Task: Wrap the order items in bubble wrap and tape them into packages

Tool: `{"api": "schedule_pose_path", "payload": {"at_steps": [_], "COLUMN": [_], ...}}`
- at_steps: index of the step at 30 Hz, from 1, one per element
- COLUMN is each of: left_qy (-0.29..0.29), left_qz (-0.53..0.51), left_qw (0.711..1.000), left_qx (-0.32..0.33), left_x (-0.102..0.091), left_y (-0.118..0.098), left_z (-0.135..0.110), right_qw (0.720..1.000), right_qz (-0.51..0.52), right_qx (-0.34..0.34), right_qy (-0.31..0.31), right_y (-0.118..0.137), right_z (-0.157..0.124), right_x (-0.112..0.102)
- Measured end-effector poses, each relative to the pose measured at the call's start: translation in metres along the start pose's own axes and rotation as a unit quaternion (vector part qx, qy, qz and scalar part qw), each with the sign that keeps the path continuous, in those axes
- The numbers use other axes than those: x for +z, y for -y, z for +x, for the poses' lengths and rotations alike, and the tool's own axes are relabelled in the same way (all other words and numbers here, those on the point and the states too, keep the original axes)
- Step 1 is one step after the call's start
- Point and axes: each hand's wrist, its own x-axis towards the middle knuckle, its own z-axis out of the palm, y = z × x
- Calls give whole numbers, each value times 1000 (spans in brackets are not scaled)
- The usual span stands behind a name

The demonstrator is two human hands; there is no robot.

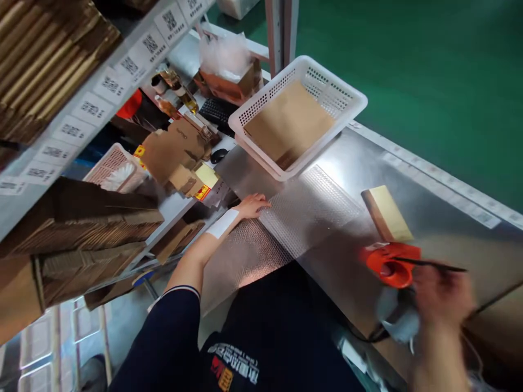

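Note:
My left hand [253,206] rests at the far left edge of a clear bubble wrap sheet [310,204], its fingers curled on the film. Part of the wrap hangs over the table's near edge. On the right, my right hand [443,296] is smeared by motion, closed around a thin dark pen-like stick [433,264]. That stick crosses in front of an orange tape dispenser [394,264]. Just beyond the dispenser lies a small yellow and brown box [388,212]. A grey rounded object [396,316] sits below the dispenser, partly hidden.
A white perforated basket [355,103] holding flat cardboard [290,122] stands on the metal table [433,212]. Leftward are a mouse [219,156], a keyboard [216,113], opened cartons [175,149] and a shelf rail with code labels [110,84]. Folded cardboard [81,218] stacks at left.

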Motion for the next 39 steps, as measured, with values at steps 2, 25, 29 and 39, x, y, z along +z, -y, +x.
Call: {"api": "schedule_pose_path", "payload": {"at_steps": [2, 25, 29, 39], "left_qy": [9, -40, -34, -13], "left_qz": [6, -46, -45, -51], "left_qw": [1000, 989, 990, 992], "left_qx": [27, 132, 130, 116], "left_x": [-2, 27, 26, 22], "left_y": [9, 56, 56, 54], "left_z": [2, 21, 21, 21], "right_qw": [996, 839, 829, 818], "right_qz": [64, -270, -297, -311], "right_qx": [9, -220, -227, -224], "right_qy": [55, 418, 416, 428], "right_y": [59, 237, 236, 242], "right_z": [-47, -144, -141, -142], "right_x": [28, 226, 239, 245]}}
